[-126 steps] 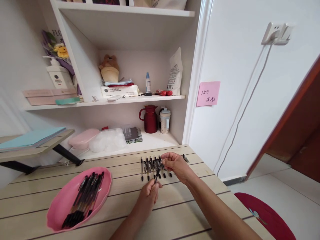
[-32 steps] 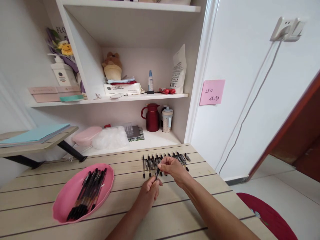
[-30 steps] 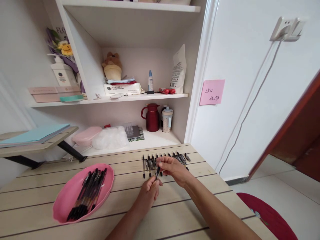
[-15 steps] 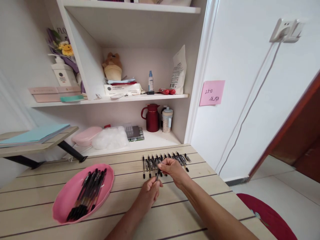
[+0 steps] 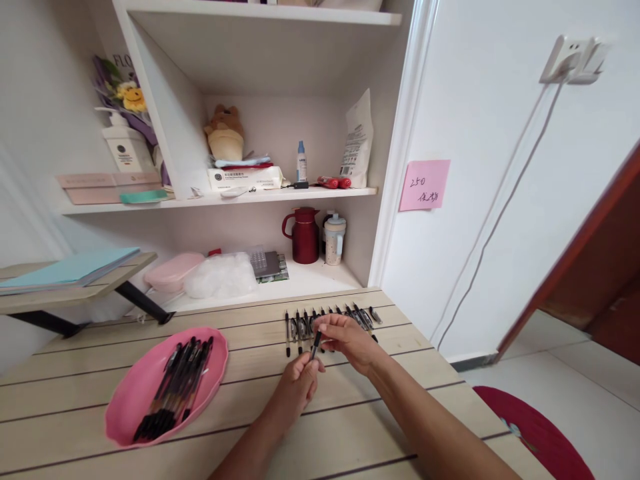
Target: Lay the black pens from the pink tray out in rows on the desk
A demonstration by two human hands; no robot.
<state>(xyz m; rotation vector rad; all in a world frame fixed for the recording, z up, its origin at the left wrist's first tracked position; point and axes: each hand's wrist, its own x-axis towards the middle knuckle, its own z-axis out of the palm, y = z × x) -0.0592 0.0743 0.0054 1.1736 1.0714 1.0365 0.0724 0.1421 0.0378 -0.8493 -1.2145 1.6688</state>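
Both hands meet over the middle of a pale wooden table (image 5: 75,400). My left hand (image 5: 298,385) is closed around the lower end of a black pen (image 5: 315,345). My right hand (image 5: 346,339) pinches the upper end of that same pen with fingers curled. Just behind the hands, a row of several black pens (image 5: 300,328) lies side by side on the table. A pink oval tray (image 5: 125,417) at the left holds several more black pens (image 5: 177,387).
White shelves (image 5: 300,193) rise behind the table with a red jug (image 5: 303,235), a cup (image 5: 333,239), a plush toy (image 5: 225,133) and boxes. A pink sticky note (image 5: 424,185) hangs on the wall. A red mat (image 5: 535,433) lies on the floor, right.
The camera view shifted slightly to the right early on. Both hands stay on the same pen, with my right fingers shifting a little along its upper end.
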